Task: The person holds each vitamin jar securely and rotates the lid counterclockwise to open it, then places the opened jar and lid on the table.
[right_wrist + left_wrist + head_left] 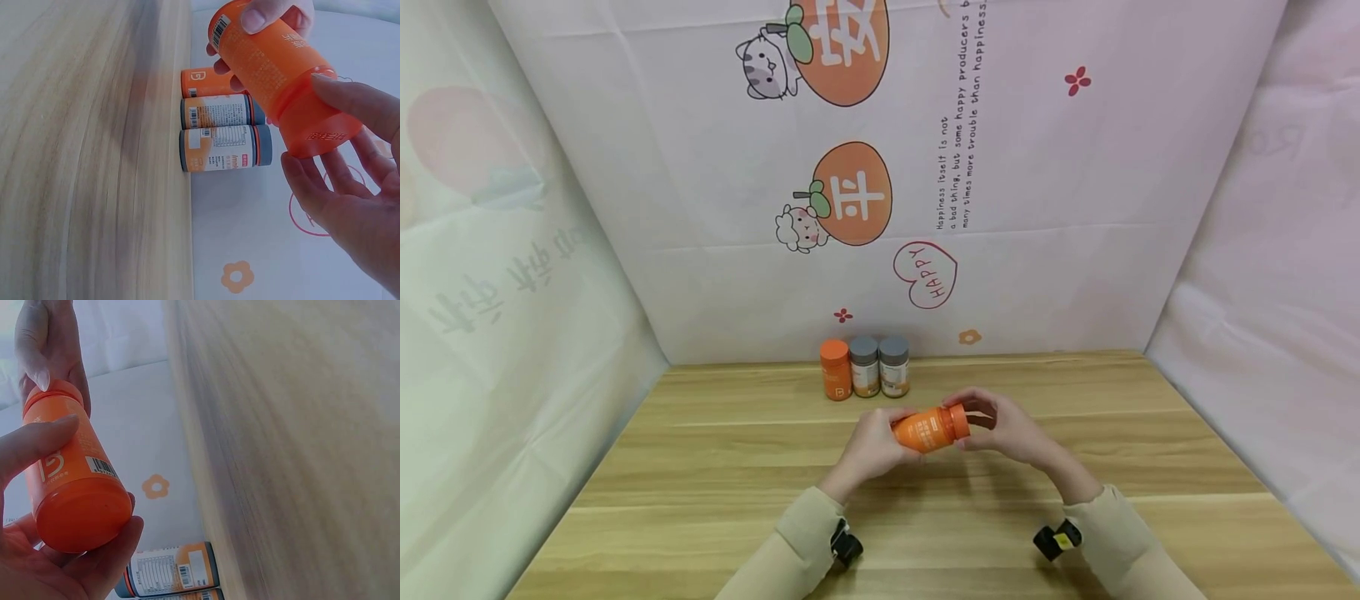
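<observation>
An orange pill bottle (922, 431) is held above the table, tilted on its side with its orange cap (959, 422) toward the right. My left hand (877, 443) grips the bottle's body, thumb over the label and fingers curled beneath, as the left wrist view shows. The fingers and thumb of my right hand (1006, 427) are curved round the cap. In the right wrist view the right thumb (356, 100) lies against the cap's side and a fingertip touches its rim. The cap sits on the bottle.
At the back of the wooden table (737, 450), against the printed backdrop, a second orange bottle (837, 371) stands in a row with a grey-capped bottle (865, 367) and another grey-capped bottle (894, 367). White cloth walls (1262, 333) rise on both sides.
</observation>
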A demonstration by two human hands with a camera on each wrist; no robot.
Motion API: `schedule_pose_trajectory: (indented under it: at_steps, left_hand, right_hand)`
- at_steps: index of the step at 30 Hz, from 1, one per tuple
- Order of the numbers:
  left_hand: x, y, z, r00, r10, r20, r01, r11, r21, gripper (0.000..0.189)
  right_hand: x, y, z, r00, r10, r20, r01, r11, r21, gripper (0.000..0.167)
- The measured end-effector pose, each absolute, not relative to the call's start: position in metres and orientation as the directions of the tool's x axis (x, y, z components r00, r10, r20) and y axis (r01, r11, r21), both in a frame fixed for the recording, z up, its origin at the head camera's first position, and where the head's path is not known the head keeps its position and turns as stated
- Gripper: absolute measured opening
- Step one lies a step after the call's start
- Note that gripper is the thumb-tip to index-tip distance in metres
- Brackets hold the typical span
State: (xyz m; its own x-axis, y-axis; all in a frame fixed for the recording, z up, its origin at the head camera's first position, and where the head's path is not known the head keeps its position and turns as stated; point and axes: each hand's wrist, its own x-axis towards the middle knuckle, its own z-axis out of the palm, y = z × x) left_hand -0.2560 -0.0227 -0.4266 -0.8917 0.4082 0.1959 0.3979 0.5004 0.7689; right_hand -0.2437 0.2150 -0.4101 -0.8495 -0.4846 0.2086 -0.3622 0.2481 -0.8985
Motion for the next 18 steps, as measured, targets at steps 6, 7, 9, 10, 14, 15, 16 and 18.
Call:
schedule_pose_trajectory:
  at_steps: [6,7,9,10,14,15,16,18]
  left_hand:
    - [-0.2575,-0.0225,-0.4273,-0.888,0.413,0.201,0.4,0.481,0.78,0.06]
    - [-0.2574,-0.0225,-0.4272,-0.888,0.413,0.202,0.4,0.478,0.782,0.06]
    - [-0.2573,-0.0226,-0.4269,-0.887,0.414,0.203,0.402,0.478,0.781,0.059]
    - [-0.2571,-0.0227,-0.4268,-0.888,0.413,0.203,0.402,0.479,0.781,0.059]
    - [-0.2568,-0.0237,-0.4268,-0.894,0.404,0.197,0.392,0.488,0.78,0.059]
    - [-0.257,-0.0239,-0.4271,-0.895,0.4,0.197,0.391,0.49,0.779,0.06]
    - [-0.2571,-0.0241,-0.4274,-0.896,0.398,0.197,0.39,0.491,0.779,0.059]
    - [-0.2569,-0.0246,-0.427,-0.898,0.393,0.2,0.389,0.49,0.78,0.059]
  right_hand:
    - [-0.2433,0.2147,-0.4093,-0.855,-0.469,0.22,-0.362,0.235,-0.902,0.053]
    - [-0.2431,0.2147,-0.4092,-0.856,-0.468,0.22,-0.36,0.234,-0.903,0.053]
    - [-0.2428,0.2145,-0.4092,-0.857,-0.468,0.218,-0.354,0.226,-0.907,0.054]
    - [-0.2426,0.2144,-0.409,-0.858,-0.465,0.217,-0.352,0.225,-0.909,0.054]
    - [-0.2426,0.2145,-0.4091,-0.867,-0.45,0.217,-0.342,0.22,-0.913,0.054]
    - [-0.2427,0.2145,-0.4091,-0.868,-0.446,0.219,-0.343,0.219,-0.914,0.054]
    - [-0.2427,0.2145,-0.409,-0.871,-0.44,0.22,-0.341,0.218,-0.914,0.054]
    - [-0.2433,0.2148,-0.4094,-0.874,-0.432,0.223,-0.339,0.214,-0.916,0.054]
